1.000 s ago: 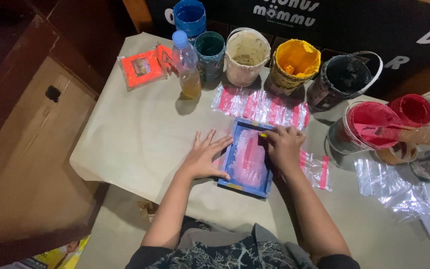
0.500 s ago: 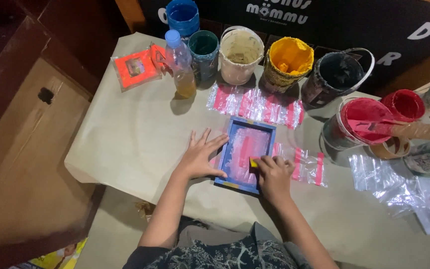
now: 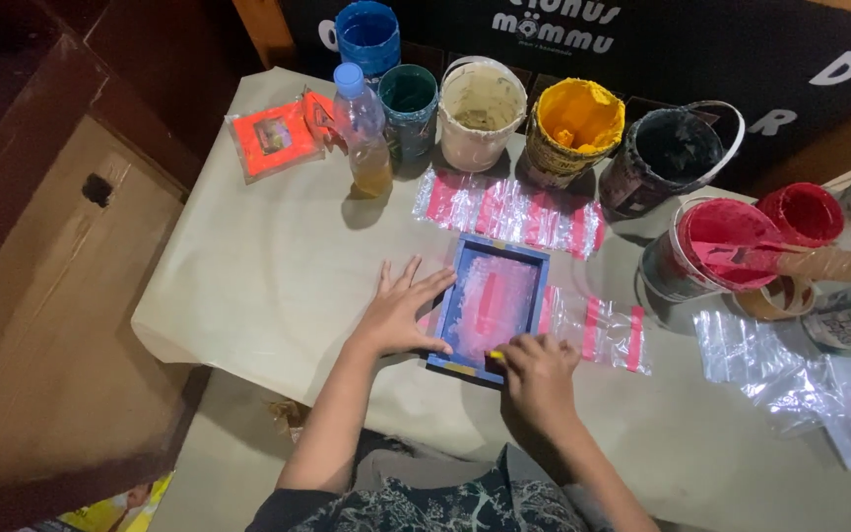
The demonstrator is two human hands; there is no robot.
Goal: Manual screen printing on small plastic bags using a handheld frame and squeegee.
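A small blue-framed printing screen [image 3: 455,296] with pink ink on its mesh lies flat on the beige table [image 3: 268,276]. My left hand [image 3: 401,310] rests flat with fingers spread, pressing the screen's left edge. My right hand [image 3: 539,369] is at the screen's near right corner, closed around a small yellow-tipped squeegee [image 3: 495,355] that touches the mesh. A clear plastic bag with pink stripes [image 3: 608,330] sticks out from under the screen's right side.
Behind the screen lie a row of pink-printed plastic bags [image 3: 509,209], a plastic bottle [image 3: 364,133] and several open paint buckets: blue, teal, white, yellow [image 3: 576,123], black, red [image 3: 716,246], green. An orange frame [image 3: 270,138] sits far left. Loose clear bags [image 3: 800,379] lie right.
My right hand has dragged the squeegee from the screen's far end down to its near edge. The left hand has stayed pressed on the frame.
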